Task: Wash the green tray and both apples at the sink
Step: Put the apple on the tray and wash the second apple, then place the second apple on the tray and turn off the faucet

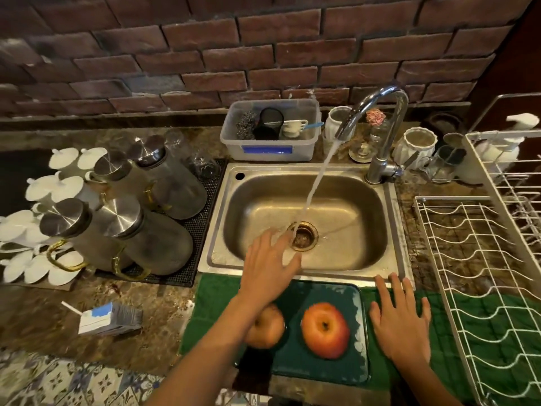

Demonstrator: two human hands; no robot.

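From the head view, two hands reach out over the table edge, both holding nothing. The left hand (270, 266) hangs with fingers spread over the near rim of the sink (366, 218), its fingertips close to the stream of water (314, 186) that pours from the one faucet (380, 124) onto the drain (304, 237). The right hand (399, 320) lies flat, fingers straight and splayed, on the green cloth (439, 361), just beside the green tray (322, 373) at its 3 o'clock side. The tray sits on that cloth at the sink's 6 o'clock. On it lie two apples: the right apple (325, 330), fully in sight with its stem end up, and the left apple (268, 328), partly hidden by the left forearm. At the sink's 9 o'clock stand four glass jugs (175, 186) with metal lids on a dark mat, with white lids (63, 158) beyond them, too blurred to count. At 12 o'clock sits one plastic tub (270, 150) holding scrubbers. At 3 o'clock lies a white wire rack (480, 259). One small carton (109, 317) lies at 8 o'clock.
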